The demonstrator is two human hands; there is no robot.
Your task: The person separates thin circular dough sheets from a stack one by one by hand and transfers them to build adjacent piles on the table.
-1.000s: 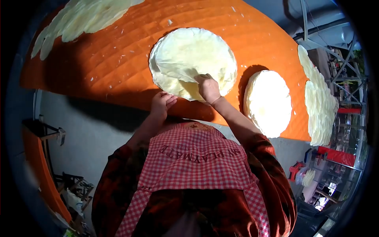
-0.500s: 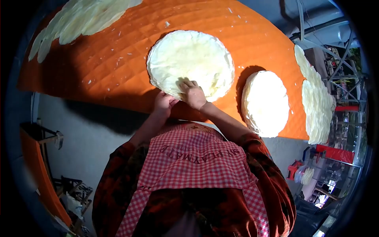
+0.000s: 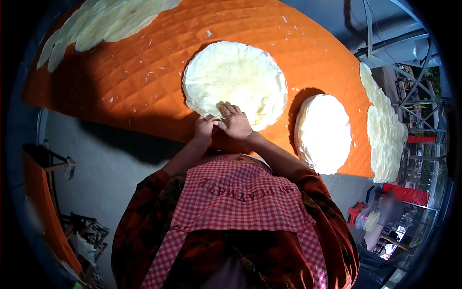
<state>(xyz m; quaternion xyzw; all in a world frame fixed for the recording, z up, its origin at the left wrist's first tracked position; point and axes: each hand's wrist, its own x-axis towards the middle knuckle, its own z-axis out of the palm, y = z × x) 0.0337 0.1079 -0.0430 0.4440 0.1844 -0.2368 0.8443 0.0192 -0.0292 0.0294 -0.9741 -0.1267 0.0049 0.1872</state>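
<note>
A round stack of thin pale sheets (image 3: pixel 236 77) lies on the orange quilted cloth (image 3: pixel 159 62). At its near edge my left hand (image 3: pixel 204 126) is closed, its fingertips against the rim; any sheet edge pinched there is too small to make out. Right beside it my right hand (image 3: pixel 236 124) rests flat on the stack's near edge, fingers spread and pointing away from me, thumb reaching toward the left hand. To the right sits a second round stack (image 3: pixel 323 132), brightly lit, touched by neither hand.
Overlapping pale sheets (image 3: pixel 103 24) cover the cloth's far left corner, and more (image 3: pixel 385 130) lie along its right end. Small white scraps dot the cloth. Below left stands another orange-covered surface (image 3: pixel 43 207). Metal framing (image 3: pixel 409 86) rises at the right.
The folded-over top sheet now lies flat on the stack. My right hand has moved left from the stack's right side and opened, coming close beside my left hand.
</note>
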